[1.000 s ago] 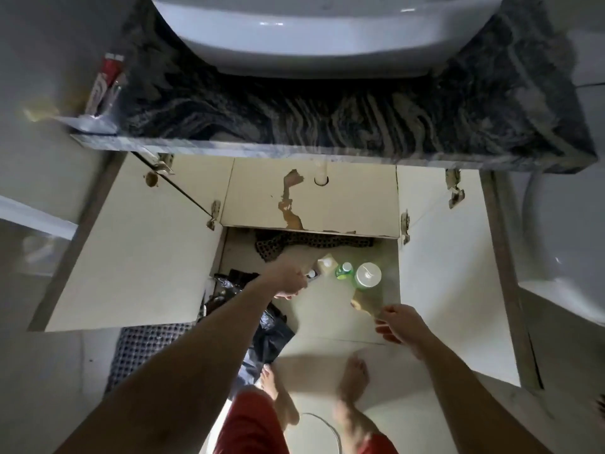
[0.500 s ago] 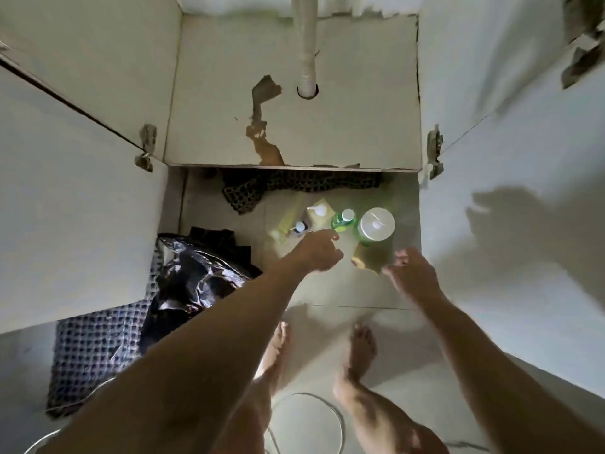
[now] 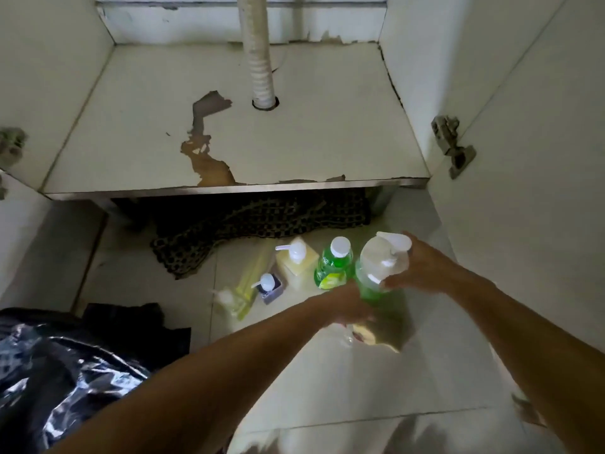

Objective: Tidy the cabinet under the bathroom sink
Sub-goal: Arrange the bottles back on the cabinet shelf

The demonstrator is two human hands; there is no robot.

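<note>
On the tiled floor just in front of the bare cabinet shelf (image 3: 294,142), the big pump bottle (image 3: 381,270) is standing upright, the right hand (image 3: 422,267) curling round its shoulder while the left hand (image 3: 343,306) is reaching low beside it, fingers hidden.

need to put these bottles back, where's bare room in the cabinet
The cabinet shelf is bare on both sides of the drain pipe, out to the side walls. The floor below is crowded with bottles around the large green pump bottle.
</note>
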